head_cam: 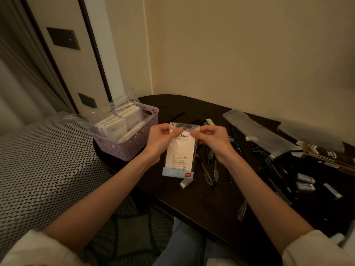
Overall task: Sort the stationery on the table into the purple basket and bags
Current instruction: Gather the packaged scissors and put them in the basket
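Clear bag (180, 148) between both hands

A dark, round-ended table (192, 106) stood against the wall. At its left end sat a purple basket (134, 144) packed with white packets in clear bags. Pens (209, 169) lay scattered across the middle, with a small white eraser (186, 183) near the front edge. Toward the right lay grey flat bags (257, 129), more pens (272, 169), and three wrapped erasers (305, 182) close together.
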Available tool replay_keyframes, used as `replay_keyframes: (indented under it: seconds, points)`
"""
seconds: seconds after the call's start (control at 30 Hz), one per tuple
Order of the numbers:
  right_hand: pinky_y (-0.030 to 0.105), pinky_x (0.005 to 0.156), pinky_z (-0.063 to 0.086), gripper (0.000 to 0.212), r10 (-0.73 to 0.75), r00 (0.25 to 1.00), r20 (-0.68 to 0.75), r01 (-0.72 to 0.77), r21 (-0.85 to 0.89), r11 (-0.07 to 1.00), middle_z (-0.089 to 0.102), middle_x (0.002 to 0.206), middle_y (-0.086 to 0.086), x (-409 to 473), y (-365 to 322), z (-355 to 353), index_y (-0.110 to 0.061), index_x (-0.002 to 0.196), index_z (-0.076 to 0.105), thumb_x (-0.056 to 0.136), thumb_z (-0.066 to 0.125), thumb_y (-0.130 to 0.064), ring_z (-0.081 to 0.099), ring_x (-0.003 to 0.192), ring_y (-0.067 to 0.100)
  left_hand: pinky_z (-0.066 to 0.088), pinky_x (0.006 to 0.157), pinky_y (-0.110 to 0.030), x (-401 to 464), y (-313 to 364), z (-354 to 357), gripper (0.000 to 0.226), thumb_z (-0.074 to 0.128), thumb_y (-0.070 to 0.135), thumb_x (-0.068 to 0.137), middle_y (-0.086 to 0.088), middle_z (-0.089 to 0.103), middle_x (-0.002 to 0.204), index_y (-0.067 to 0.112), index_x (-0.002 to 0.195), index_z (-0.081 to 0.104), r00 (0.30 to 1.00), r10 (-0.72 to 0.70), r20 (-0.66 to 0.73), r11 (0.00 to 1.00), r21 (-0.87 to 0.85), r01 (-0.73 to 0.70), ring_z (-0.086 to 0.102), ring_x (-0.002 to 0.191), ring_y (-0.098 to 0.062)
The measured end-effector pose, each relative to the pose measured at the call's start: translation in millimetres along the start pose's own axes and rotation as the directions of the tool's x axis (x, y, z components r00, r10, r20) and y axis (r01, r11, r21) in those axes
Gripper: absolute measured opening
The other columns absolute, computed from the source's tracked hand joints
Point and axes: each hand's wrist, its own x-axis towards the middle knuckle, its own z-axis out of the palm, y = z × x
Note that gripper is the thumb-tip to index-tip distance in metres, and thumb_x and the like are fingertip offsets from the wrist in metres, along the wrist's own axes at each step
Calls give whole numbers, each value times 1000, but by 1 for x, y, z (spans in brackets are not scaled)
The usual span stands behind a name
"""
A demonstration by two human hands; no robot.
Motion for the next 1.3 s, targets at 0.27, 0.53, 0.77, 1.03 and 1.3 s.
replay_keyframes:
  seconds: [0.27,0.53,0.77,1.03,1.3]
  points:
    - [23,76,55,16,-7,1000,18,8,-61,998,74,89,0,5,-3,5,-7,90,72,77,77,-12,70,89,13,57,71,-28,-1,-3,-17,13,60,14,93,-9,74,95,8,96,71,999,-47,22,999,-25,48,72,89,-18]
    - [24,77,54,14,-74,993,87,77,-30,997,74,91,1,15,-14,27,-11,91,72,79,76,-15,70,89,10,59,77,-28,-12,2,-46,13,62,13,91,-2,74,96,11,101,70,989,135,-62,989,66,-131,72,91,-13]
    - [15,66,53,22,-244,968,63,243,15,970,73,93,6,54,-53,64,-6,105,67,85,71,-13,68,83,8,56,78,-18,30,63,-88,17,69,15,88,2,72,93,8,102,74,843,514,-158,771,517,-373,68,82,-2]
    - [20,74,53,22,-240,961,140,266,-211,941,69,104,9,116,-44,91,-6,112,65,90,62,-7,64,93,12,50,80,-19,69,77,-121,17,66,12,90,-7,75,97,6,104,74,746,663,-63,493,786,-372,68,84,-11]
    - [24,89,50,31,-228,930,289,338,-429,837,63,116,7,144,-2,109,-7,121,58,90,62,-7,60,106,16,52,61,-35,94,29,-115,25,52,9,94,-10,73,82,13,105,74,844,472,256,106,934,-342,66,68,-24]
